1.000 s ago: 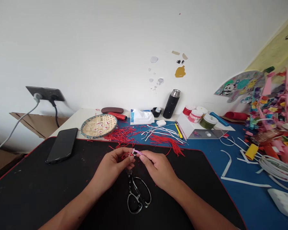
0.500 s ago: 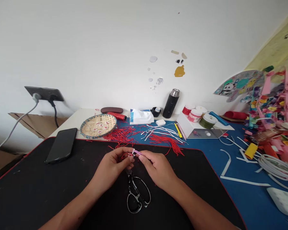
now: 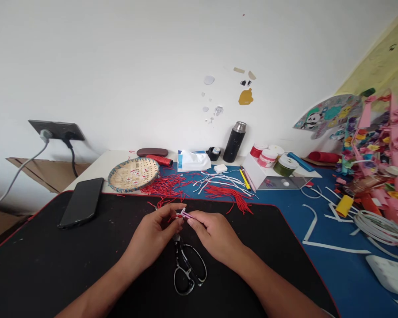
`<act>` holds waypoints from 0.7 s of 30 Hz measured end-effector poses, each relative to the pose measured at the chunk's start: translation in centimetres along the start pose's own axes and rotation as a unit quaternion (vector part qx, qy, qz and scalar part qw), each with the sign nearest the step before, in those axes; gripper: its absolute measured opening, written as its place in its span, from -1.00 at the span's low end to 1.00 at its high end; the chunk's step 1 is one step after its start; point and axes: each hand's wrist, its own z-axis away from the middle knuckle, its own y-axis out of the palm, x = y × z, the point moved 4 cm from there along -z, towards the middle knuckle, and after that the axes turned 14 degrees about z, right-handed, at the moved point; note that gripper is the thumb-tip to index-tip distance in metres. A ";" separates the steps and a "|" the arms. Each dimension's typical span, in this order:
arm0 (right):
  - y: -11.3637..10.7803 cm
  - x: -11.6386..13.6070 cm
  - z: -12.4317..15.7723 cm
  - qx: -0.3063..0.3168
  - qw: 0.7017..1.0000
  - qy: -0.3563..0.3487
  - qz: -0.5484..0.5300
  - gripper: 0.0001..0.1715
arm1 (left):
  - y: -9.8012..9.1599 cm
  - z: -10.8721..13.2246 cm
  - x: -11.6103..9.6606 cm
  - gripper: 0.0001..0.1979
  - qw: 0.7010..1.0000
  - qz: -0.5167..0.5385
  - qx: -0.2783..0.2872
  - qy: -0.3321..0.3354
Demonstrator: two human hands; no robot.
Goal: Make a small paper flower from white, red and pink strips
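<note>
My left hand (image 3: 156, 227) is closed, its thumb and fingers pinching a small piece of red and white cord (image 3: 177, 216) above the mat. Against it, my right hand (image 3: 215, 229) pinches a thin purple tool (image 3: 187, 215); its tip meets the white cord by my left fingertips. Fingers partly cover both the cord and the tool's end, so its exact kind is unclear. Just below my hands lie black-handled scissors (image 3: 189, 269) on the black mat (image 3: 132, 293), handles toward me and blades mostly hidden under my left hand.
Beyond the mat lie red cord pieces (image 3: 162, 184), white cords (image 3: 219, 182) and a woven basket (image 3: 133, 174) with small red and white pieces. A phone (image 3: 81, 202) rests at left. A black flask (image 3: 235, 142) and paint jars (image 3: 285, 164) stand behind. Paper strips (image 3: 336, 247) lie at right.
The purple tool has tilted and shifted slightly left and down at the white cord. My right fingertips have come a little closer to my left hand. The whole view has shifted slightly.
</note>
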 end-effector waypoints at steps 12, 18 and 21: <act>-0.2 -0.5 0.1 -0.004 0.995 -0.017 0.096 -0.65 | 0.1 0.1 -0.2 -0.62 0.997 -0.058 0.040 0.014; -0.2 -0.8 0.0 0.015 0.988 -0.025 0.154 -0.65 | 0.2 0.1 -0.7 -0.65 0.993 -0.107 0.052 0.025; -0.2 -0.7 0.0 0.014 0.990 -0.031 0.140 -0.65 | 0.2 0.0 -0.7 -0.65 0.991 -0.121 0.048 0.035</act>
